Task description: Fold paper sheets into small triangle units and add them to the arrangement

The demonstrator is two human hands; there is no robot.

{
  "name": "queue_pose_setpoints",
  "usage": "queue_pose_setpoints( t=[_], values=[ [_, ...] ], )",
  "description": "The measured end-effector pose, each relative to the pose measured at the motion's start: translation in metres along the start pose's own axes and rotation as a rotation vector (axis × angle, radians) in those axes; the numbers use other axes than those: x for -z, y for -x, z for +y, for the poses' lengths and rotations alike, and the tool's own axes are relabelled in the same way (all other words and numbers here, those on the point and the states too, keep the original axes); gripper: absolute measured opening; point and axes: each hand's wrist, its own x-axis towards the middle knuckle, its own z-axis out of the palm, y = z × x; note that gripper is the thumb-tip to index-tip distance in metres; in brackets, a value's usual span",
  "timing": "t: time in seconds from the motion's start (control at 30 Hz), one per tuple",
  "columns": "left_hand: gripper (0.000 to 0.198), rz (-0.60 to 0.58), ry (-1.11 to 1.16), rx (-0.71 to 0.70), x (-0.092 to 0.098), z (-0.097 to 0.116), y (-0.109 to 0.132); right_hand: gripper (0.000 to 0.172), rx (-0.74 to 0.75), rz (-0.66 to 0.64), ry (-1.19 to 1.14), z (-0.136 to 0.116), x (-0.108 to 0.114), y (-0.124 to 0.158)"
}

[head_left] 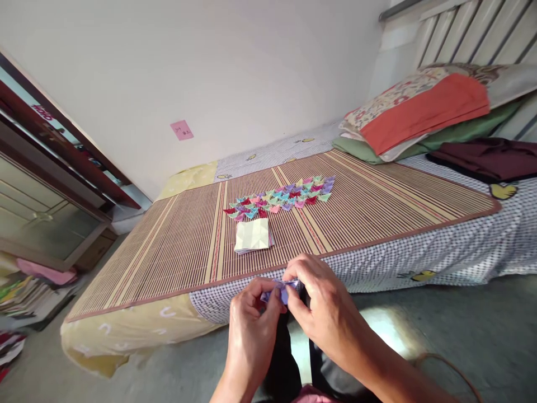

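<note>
A small folded piece of purple paper (286, 295) is pinched between both hands, just off the front edge of the bed. My left hand (254, 319) grips its left side with thumb and forefinger. On the other side, the thumb and fingers of my right hand (321, 294) close on the paper's right end and top. Fingers cover much of the folds. Straight ahead on the mat lies a stack of creased paper sheets (252, 235), a pale cream one on top. Behind it, many-coloured folded paper pieces (281, 197) are laid out in rows.
A striped woven mat (180, 246) covers the bed. At the right sit pillows (428, 109) and a folded dark maroon cloth (486, 157). A pink note (182, 130) is on the wall. A cabinet (37, 212) stands left, with papers (25, 296) stacked below.
</note>
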Motion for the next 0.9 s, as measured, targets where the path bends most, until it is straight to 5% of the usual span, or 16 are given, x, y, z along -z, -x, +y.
queue_pose_setpoints(
  t=[0.47,0.9],
  values=[
    [0.022,-0.084,-0.044,-0.059,0.0011,0.0026,-0.0018,0.032,0.062,-0.025,0.054,0.0014,-0.0001,-0.0026],
    [0.020,-0.030,-0.142,-0.209,0.0018,0.0054,-0.0057,0.031,0.081,-0.054,0.075,-0.0012,0.0012,-0.0037]
  ],
)
